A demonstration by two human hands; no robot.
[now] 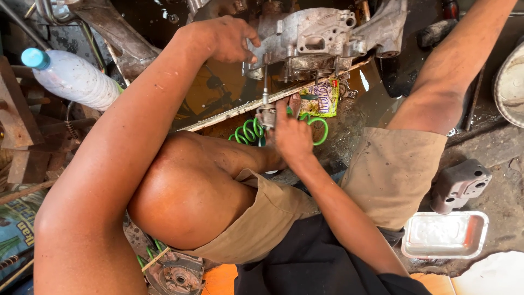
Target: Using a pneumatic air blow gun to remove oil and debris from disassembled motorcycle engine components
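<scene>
1. Two hands on the job, so we're reading this as the bolt-driving stage on the engine casing, the grey cast-metal block up top that we'll use as our landmark.

2. Our left hand sits on the casing's left edge, fingers curled over the metal and clamped on it. It looks like bracing more than lifting.

3. Our right hand is just below the casing, wrapped shut around a small air tool whose thin shaft runs straight up to the casing's underside. We can't see the tip clearly, so whether it's seated on a fastener is anyone's guess.

4. A green coiled hose trails from under that hand, also below the casing. A long dirty metal strip runs slantwise beneath the casing, with a small yellow-green sachet lying just under the casing's lower edge.

5. Off to the casing's far left lies a plastic bottle with a blue cap. Well below and right of the casing there's a small grey cast part, and just below that, a shallow metal tray.

6. Our judgement on the next move: keep the shaft square to the casing and the left hand firm so the block doesn't twist. The floor around looks oily, so slipping seems the main risk.
</scene>
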